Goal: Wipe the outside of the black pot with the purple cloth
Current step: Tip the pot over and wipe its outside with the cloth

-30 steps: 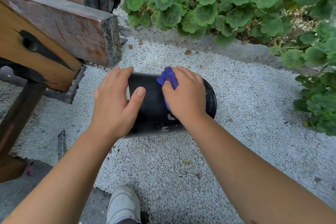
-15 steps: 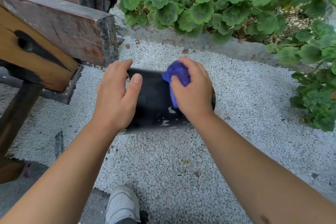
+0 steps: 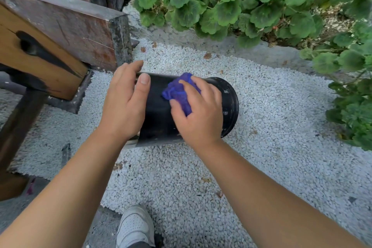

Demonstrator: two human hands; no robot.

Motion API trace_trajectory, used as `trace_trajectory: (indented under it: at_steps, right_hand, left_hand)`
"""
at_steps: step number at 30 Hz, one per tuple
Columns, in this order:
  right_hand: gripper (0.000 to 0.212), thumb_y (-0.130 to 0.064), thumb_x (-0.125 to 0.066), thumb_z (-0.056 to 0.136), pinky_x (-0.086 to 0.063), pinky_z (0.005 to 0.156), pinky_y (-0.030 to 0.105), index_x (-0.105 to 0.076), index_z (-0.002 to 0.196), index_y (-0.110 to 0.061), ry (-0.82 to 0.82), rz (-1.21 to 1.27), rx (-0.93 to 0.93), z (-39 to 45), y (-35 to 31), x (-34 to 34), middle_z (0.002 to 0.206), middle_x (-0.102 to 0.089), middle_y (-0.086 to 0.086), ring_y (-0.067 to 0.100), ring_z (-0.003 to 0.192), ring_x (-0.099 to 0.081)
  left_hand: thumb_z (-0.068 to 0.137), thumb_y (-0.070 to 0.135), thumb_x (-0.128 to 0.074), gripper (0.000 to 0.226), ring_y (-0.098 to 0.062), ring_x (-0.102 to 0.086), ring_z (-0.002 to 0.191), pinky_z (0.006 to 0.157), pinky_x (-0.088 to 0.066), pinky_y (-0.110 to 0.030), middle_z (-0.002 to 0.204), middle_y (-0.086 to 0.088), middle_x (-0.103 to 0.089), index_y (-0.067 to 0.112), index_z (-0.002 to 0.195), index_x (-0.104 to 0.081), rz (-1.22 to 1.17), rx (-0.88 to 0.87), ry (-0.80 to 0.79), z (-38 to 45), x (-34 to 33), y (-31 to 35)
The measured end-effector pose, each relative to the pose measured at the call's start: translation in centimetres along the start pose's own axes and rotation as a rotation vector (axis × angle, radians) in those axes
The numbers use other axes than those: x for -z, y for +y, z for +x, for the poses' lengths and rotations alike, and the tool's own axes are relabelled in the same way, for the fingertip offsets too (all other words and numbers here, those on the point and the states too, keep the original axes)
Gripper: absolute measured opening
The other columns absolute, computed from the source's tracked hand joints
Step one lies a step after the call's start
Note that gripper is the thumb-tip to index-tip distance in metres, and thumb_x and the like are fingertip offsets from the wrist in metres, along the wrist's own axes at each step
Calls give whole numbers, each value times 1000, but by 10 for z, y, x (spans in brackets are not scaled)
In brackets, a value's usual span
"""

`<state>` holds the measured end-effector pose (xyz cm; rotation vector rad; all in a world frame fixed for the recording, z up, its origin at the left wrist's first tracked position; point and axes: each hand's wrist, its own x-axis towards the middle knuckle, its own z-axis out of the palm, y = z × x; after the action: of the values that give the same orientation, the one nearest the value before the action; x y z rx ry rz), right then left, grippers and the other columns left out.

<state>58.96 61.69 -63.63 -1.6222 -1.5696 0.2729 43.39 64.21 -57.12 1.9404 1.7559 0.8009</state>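
Note:
The black pot [image 3: 159, 119] lies on its side on white gravel, its rim pointing right. My left hand [image 3: 125, 102] clasps the pot's base end, thumb on top and fingers over the far side. My right hand [image 3: 198, 115] presses the bunched purple cloth [image 3: 178, 91] onto the upper side wall near the rim. Pale smears show low on the pot's near side. The far side of the pot is hidden.
Heavy wooden beams [image 3: 66, 32] of a bench stand close at the left, almost touching the pot's base end. Leafy green plants [image 3: 241, 2] fill the back and right. White gravel [image 3: 271, 127] covers the ground. My white shoe [image 3: 134, 227] is at the bottom.
My right hand has slid the cloth toward me and slightly left over the pot's top. More of the rim now shows. The left hand has kept its hold on the base end.

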Motion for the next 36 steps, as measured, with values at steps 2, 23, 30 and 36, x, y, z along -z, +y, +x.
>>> trace_trajectory:
  at_steps: [2,23,30,36]
  right_hand:
    - [40,-38,-62,86,-42,100,37,-69,117,-14,-12,-17,-44,-2,14,1,128,-61,9,31,113,-50]
    - [37,-16,-69,83,-42,98,20,-67,120,-16,-133,123,-221,32,29,28,125,-58,2,11,107,-55]
    - [17,-17,-56,88,-44,56,26,-61,72,-18,-426,1625,-986,74,-32,41,62,-56,-1,14,54,-53]
    - [35,-37,-56,91,-51,76,33,-68,99,-6,-579,1697,-1051,74,-37,43,91,-67,13,26,79,-63]
  left_hand:
    - [95,56,-22,71,-22,-41,135,104,-26,-20,139,-8,-51,7,140,-48,5,9,1,1,1,-3]
    - [96,56,-34,70,-20,-23,148,118,-26,-35,160,-8,-27,8,146,-37,9,-30,62,-23,-2,-18]
    - [97,49,-35,67,-19,-30,141,97,-22,4,155,-18,-32,-2,141,-41,-7,-54,93,-16,-7,-11]
    - [96,53,-31,71,-23,-29,145,106,-18,-4,157,-16,-32,-1,143,-41,16,-22,89,-15,-7,-10]
